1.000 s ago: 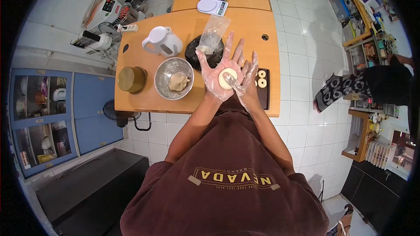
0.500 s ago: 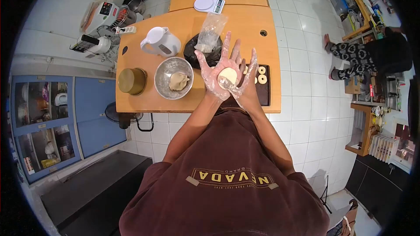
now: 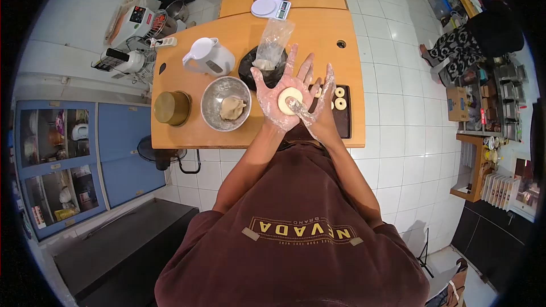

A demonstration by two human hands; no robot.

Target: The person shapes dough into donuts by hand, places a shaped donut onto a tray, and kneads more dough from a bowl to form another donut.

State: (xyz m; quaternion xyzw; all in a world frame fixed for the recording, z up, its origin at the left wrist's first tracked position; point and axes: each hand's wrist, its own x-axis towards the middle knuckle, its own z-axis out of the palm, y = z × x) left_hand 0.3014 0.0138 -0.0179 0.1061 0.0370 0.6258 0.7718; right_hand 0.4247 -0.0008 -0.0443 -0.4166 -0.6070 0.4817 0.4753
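A round, flat piece of pale dough (image 3: 286, 101) lies on the upturned palm of my left hand (image 3: 275, 115), which carries it with floured fingers spread wide. From the right, the thumb of my right hand (image 3: 322, 119) presses into the middle of the dough, while its other fingers stretch forward. Beyond my right hand, a dark tray (image 3: 343, 125) holds several ring-shaped dough pieces (image 3: 340, 103), partly hidden by my fingers. To the left, a metal bowl (image 3: 211, 115) contains a lump of dough (image 3: 232, 108).
A white electric kettle (image 3: 213, 57), a brownish round container (image 3: 170, 108) and a black bag (image 3: 250, 77) with a clear plastic bag (image 3: 274, 45) stand on the wooden table (image 3: 318, 28). Two scales (image 3: 272, 8) sit farther back. Another person (image 3: 483, 37) is near the shelves at right.
The dough has shifted slightly left on my palm, and my right thumb now presses nearer its middle. At right, the other person has moved toward the back and the shelves.
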